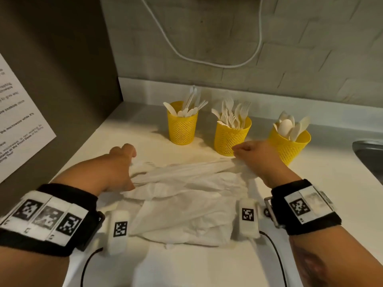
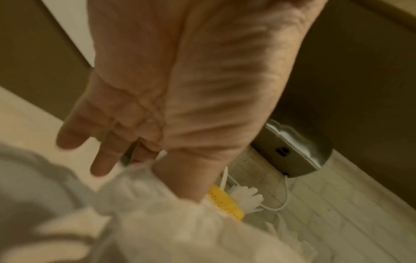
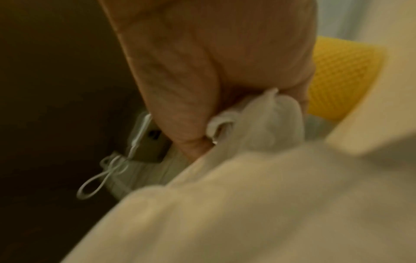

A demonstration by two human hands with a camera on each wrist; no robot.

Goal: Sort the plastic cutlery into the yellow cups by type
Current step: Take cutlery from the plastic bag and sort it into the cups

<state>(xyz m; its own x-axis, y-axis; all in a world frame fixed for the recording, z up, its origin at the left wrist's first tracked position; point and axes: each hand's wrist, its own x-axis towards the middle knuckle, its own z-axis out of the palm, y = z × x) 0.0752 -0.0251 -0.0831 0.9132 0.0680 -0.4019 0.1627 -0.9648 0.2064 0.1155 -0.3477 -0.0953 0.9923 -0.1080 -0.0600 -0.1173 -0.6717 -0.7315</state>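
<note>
Three yellow cups (image 1: 182, 123) stand on white counter (image 1: 128, 125) — both hands, left hand (image 1: 118, 168) and right hand (image 1: 257, 156), pinch plastic bag (image 1: 186, 195).

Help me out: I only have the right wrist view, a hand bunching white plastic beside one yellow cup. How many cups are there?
Observer: Three, in a row on the white counter, per the head view.
Reviewer: Is the cutlery sorted?
Observer: Looks so: what look like knives in the left cup, forks in the middle cup, spoons in the right cup.
Reviewer: And the other hand?
Observer: The left hand pinches the opposite end of the plastic bag, which lies flat.
</note>
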